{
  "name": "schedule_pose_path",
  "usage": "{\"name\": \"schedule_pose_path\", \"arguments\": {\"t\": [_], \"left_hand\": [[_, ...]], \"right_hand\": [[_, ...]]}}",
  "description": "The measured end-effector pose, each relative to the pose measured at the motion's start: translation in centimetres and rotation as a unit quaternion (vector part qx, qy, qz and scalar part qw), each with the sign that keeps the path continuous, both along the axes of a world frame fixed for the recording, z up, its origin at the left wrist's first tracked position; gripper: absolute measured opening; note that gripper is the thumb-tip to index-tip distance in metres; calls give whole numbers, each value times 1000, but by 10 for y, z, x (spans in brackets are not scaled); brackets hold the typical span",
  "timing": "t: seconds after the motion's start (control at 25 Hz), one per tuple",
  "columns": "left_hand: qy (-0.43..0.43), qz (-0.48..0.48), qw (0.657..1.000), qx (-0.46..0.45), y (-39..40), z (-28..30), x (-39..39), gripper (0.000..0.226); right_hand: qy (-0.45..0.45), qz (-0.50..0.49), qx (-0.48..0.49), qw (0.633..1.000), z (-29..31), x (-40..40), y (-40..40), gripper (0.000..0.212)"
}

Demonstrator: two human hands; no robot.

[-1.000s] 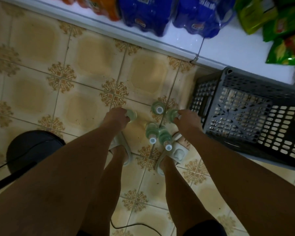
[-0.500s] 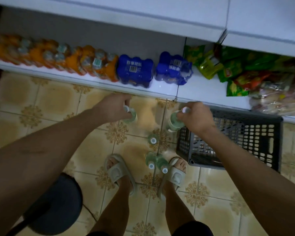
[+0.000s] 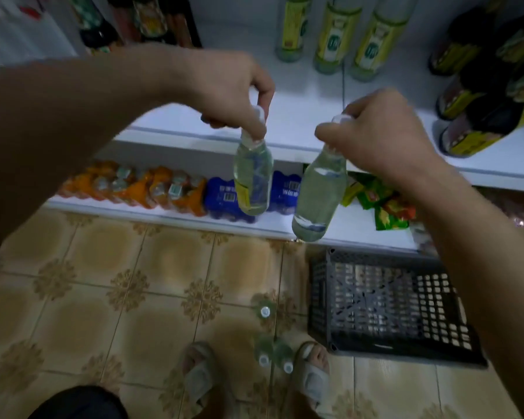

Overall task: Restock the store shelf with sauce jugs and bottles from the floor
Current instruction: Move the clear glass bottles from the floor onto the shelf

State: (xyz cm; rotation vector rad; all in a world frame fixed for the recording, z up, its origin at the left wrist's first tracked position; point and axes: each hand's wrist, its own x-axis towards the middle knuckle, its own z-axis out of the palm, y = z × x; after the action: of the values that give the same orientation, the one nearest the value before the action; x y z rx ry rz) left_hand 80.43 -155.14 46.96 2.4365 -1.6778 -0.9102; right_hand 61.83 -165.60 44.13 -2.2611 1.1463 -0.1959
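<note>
Left hand point(image 3: 233, 95): closed on the neck of a clear bottle point(image 3: 252, 179), just under its white cap. The bottle hangs down in the air, almost straight.

Right hand point(image 3: 378, 137): closed on the neck of a second clear bottle point(image 3: 319, 192). This one hangs tilted, with its bottom swung to the left.

Where the two bottles are: up off the floor, in front of the edge of the middle shelf point(image 3: 303, 116), not on it yet.

Middle shelf: white, with a bare spot right behind the hands. Tall yellow-label bottles point(image 3: 333, 34) stand far back. Dark bottles point(image 3: 484, 110) crowd the right side.

Bottom shelf: orange drink packs point(image 3: 133, 189) on the left, blue packs point(image 3: 221, 198) in the middle, green snack bags point(image 3: 375, 204) on the right.

Floor: three more clear bottles point(image 3: 265, 311) stand near the feet in sandals point(image 3: 313, 376) — still waiting to go up. A dark empty crate point(image 3: 387, 303) sits to the right of them.

What could go wrong: each bottle hangs from just a few fingers at the neck, so one could slip and drop on the tiles. The tilted one could knock the shelf edge on the way in. A step back could tip the bottles by the feet — they stand very close to the sandals.
</note>
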Motion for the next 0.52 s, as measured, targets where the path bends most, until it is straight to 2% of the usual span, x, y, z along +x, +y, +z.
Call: {"name": "schedule_pose_path", "arguments": {"t": [0.12,0.24,0.44,0.52], "left_hand": [[-17,17,997,-72,-21,48,7,14],[8,46,992,-121,-39,74,22,13],[-18,61,986,-154,-68,85,39,10],[-31,75,982,-171,-75,81,45,16]], "right_hand": [[-58,-9,-40,997,51,17,-20,39],[-94,7,-103,990,84,38,-43,36],[-70,33,-152,985,96,74,-70,32],[-88,33,-159,983,92,84,-81,30]]}}
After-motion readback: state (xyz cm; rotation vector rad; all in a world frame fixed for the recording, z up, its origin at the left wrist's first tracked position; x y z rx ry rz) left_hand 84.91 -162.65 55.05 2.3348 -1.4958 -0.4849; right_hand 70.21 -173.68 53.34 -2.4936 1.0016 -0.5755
